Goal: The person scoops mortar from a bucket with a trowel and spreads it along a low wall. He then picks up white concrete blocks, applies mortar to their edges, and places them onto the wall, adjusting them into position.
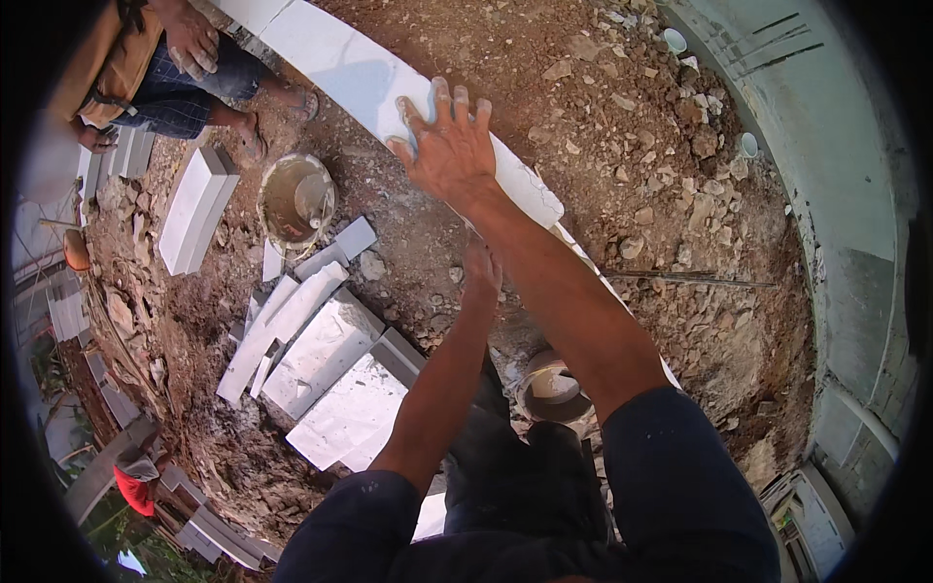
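My right hand [452, 146] lies on the top of a low wall of white lightweight blocks [340, 60], fingers spread, the thumb side toward the left edge. Pale dust coats the fingertips. Lower down, my left hand [480, 270] is beside the near side of the wall, under my right forearm. Its fingers are mostly hidden, so its grip does not show. The block [525, 185] nearest my right hand has a chipped, rounded end. Left of my arms is a pile of loose white blocks [326, 355], some broken.
A bucket of wet mortar [277, 199] stands left of the wall; another bucket [554, 389] is near my legs. A co-worker's hand [192, 44] shows at upper left. Rubble [671, 185] lies beyond the wall, with a thin rod [690, 279]. A grey-green wall [826, 126] rises at right.
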Motion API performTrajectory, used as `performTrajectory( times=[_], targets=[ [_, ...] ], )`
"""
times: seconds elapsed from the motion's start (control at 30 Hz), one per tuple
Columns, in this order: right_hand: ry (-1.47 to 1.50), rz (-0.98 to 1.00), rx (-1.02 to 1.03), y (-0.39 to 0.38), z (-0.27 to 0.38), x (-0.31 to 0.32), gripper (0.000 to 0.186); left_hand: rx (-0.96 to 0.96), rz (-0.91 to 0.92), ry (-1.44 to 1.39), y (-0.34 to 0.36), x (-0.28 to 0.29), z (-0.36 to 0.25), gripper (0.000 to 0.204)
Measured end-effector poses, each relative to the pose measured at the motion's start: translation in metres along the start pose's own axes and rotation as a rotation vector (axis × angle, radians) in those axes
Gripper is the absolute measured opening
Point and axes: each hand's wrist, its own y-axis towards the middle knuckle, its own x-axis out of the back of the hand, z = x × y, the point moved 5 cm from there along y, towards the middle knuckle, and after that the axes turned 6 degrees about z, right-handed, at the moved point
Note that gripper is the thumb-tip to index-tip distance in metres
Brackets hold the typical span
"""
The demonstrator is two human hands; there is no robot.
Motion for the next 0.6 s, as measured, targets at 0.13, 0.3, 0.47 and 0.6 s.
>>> performTrajectory(
  times=[0.13,0.3,0.47,0.6],
  targets=[
    [0.134,0.005,-0.037,-0.006,-0.017,-0.008,0.060,0.283,-0.041,0.178,-0.035,0.004,0.008,0.059],
    [0.123,-0.005,-0.049,-0.005,-0.010,-0.018,0.058,0.341,-0.127,0.280,-0.065,0.018,0.004,0.063],
    [0.161,0.056,-0.041,0.000,-0.008,-0.011,0.055,0.301,-0.170,0.337,-0.069,0.020,-0.015,0.067],
    [0.188,0.044,-0.050,0.000,-0.013,-0.008,0.057,0.259,-0.181,0.348,-0.069,0.019,-0.025,0.070]
  ],
)
